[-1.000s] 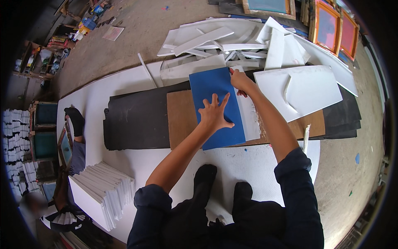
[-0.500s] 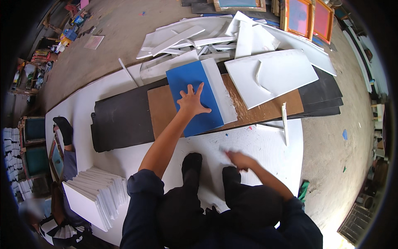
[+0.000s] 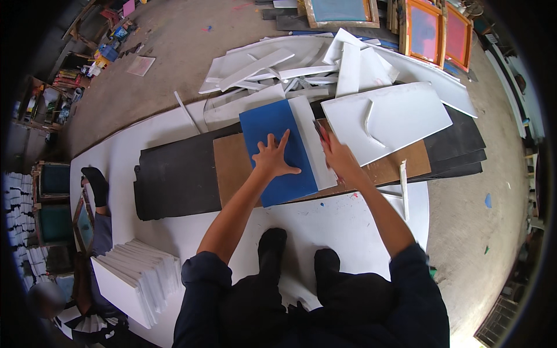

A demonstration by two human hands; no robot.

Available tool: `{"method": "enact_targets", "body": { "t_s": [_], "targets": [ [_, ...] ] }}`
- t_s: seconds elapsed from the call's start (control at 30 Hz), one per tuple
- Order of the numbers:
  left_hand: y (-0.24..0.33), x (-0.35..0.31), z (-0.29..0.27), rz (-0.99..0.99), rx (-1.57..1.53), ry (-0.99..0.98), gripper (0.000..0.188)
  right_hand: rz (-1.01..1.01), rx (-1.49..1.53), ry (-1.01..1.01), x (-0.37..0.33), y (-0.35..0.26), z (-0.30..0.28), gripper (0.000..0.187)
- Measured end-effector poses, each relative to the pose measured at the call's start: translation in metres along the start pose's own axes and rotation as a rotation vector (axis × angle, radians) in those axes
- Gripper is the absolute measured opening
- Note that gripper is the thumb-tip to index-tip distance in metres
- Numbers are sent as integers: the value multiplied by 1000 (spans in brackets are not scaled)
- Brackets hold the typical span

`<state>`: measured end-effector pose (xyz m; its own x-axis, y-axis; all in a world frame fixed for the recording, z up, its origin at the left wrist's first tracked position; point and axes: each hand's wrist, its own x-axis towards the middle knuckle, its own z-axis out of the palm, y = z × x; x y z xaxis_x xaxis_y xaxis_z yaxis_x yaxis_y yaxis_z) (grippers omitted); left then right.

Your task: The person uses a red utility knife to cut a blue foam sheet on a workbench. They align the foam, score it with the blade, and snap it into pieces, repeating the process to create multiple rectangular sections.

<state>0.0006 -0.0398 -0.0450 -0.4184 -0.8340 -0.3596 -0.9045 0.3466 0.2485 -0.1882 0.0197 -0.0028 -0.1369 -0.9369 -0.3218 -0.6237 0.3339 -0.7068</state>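
My left hand presses flat on a blue rectangular board, fingers spread. Under the blue board lies a white foam board, whose strip sticks out along the right side. Close to that strip, my right hand is closed around a red cutter knife, its dark tip pointing away from me. Both boards rest on a brown board, which lies over black sheets. A larger white board with a thin offcut on it lies just right of my right hand.
White offcuts are heaped beyond the boards. A stack of white boards stands at lower left, near another person's leg. Framed screens lean at the far right. My feet are on the white sheet.
My right hand has moved up and forward from near my right foot to the white strip beside the blue board. My left hand stays pressed on the blue board.
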Motion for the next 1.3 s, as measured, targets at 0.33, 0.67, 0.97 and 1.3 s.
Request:
{"method": "enact_targets", "body": {
  "t_s": [0.33, 0.67, 0.97, 1.3],
  "targets": [
    [-7, 4, 7, 30, -43, 12, 119, 11, -349, -27, 123, -33, 39, 33],
    [-3, 4, 7, 30, -33, 49, 118, 92, -348, -173, 128, -43, 20, 32],
    [-5, 3, 2, -20, -61, -25, 118, 77, 924, -170, 41, -1, 2, 43],
    [-1, 6, 0, -29, -63, -75, 119, 64, 474, 123, 25, -7, 11, 35]
  ]
}}
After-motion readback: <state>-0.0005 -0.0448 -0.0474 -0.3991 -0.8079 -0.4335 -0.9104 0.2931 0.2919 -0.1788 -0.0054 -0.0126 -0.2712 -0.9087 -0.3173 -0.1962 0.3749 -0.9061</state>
